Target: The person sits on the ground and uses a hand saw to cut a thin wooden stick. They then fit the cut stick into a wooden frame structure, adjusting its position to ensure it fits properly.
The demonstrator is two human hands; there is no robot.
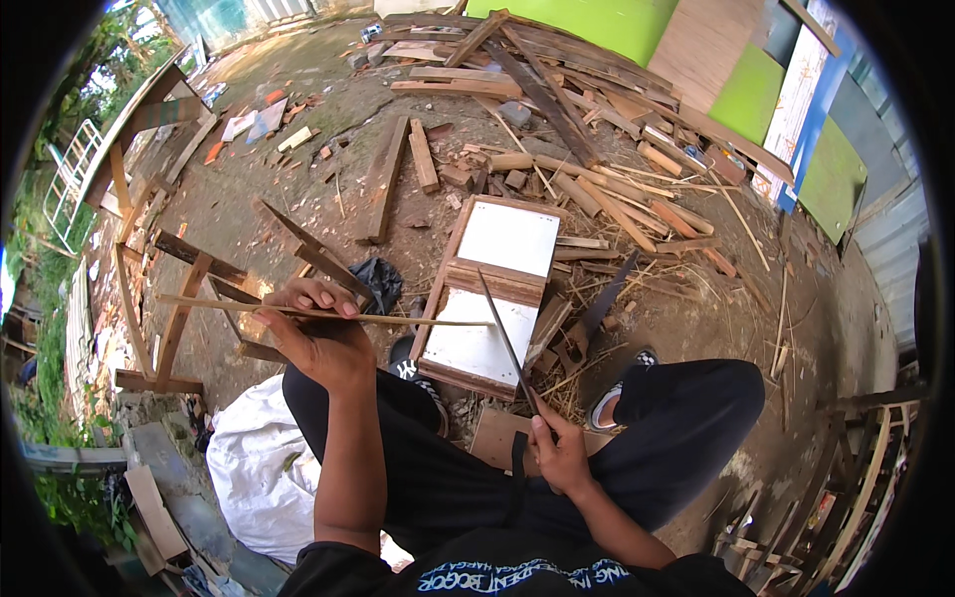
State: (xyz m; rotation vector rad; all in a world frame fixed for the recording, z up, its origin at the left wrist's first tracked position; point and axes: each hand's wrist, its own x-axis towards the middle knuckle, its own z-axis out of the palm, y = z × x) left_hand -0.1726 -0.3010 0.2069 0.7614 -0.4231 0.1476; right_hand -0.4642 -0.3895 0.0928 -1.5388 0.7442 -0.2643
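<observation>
L hand (323, 343): half-curled, pinching bamboo strip (418, 319)
R hand (559, 453): closed round knife (512, 355)
Strip tip: over wooden box (456, 350), nearer R edge
Knife: prob. lining up; next needs steady strip

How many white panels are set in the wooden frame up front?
2: the far white panel in the wooden frame, and the near white panel, partly crossed in view by the thin strip in the left hand and the dark blade in the right hand. No third shows.
</observation>
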